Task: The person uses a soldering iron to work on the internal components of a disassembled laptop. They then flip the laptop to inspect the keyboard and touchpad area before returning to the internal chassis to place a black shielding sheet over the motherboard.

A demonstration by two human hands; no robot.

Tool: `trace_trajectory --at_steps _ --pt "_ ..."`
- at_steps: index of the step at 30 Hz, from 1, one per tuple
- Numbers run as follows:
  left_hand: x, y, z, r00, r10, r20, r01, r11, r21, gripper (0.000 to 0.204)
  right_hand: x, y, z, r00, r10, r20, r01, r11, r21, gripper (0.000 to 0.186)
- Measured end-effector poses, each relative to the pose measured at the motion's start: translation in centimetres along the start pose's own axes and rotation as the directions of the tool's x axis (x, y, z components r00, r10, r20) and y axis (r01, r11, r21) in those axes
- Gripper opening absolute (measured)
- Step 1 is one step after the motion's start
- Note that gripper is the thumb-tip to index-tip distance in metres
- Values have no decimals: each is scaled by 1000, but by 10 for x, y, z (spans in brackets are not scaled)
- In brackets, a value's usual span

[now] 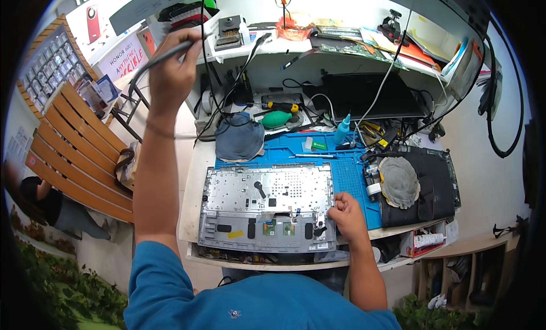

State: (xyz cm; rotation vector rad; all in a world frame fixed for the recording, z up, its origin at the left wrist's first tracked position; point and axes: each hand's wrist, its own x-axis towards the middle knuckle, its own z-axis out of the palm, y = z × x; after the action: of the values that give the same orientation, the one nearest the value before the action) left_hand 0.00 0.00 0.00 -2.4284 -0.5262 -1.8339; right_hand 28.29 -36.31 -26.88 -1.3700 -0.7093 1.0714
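Observation:
My left hand (175, 74) is raised at the upper left, well above the bench, with its fingers closed around a dark pen-shaped handle (166, 56). A cord trails from that handle, like a soldering iron's; its tip does not show clearly. A silver-grey laptop top case (236, 188) lies flat, inner side up, in front of me. It bears small black parts, a yellow tape strip (235, 234) and green circuit boards (278, 227). My right hand (348, 217) is at the case's right edge, fingers curled together; whatever they pinch is hidden.
Beneath the case lies a blue work mat (348, 185). Behind it are a grey cloth (242, 138), a green air blower (276, 119) and a light-blue bottle (342, 130). A round grey pad (399, 182) rests on a black laptop part (441, 199) at right. Cables hang across the bench.

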Motion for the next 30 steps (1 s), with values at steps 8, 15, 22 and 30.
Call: trace_trajectory --at_steps 8,15,22,30 --pt "64 -58 86 978 -181 -108 200 957 211 25 1 -1 1 1000 24 11 -24 999 -23 36" --pt "91 -61 118 930 -366 -38 352 855 380 31 -5 -1 -1 1000 9 10 -9 1000 25 38" --pt "101 -96 138 923 -375 89 254 765 592 43 -5 -2 3 1000 27 1 -27 999 37 37" --pt "93 -75 93 889 -431 155 198 666 719 41 -4 -13 8 999 33 7 -33 999 -6 37"
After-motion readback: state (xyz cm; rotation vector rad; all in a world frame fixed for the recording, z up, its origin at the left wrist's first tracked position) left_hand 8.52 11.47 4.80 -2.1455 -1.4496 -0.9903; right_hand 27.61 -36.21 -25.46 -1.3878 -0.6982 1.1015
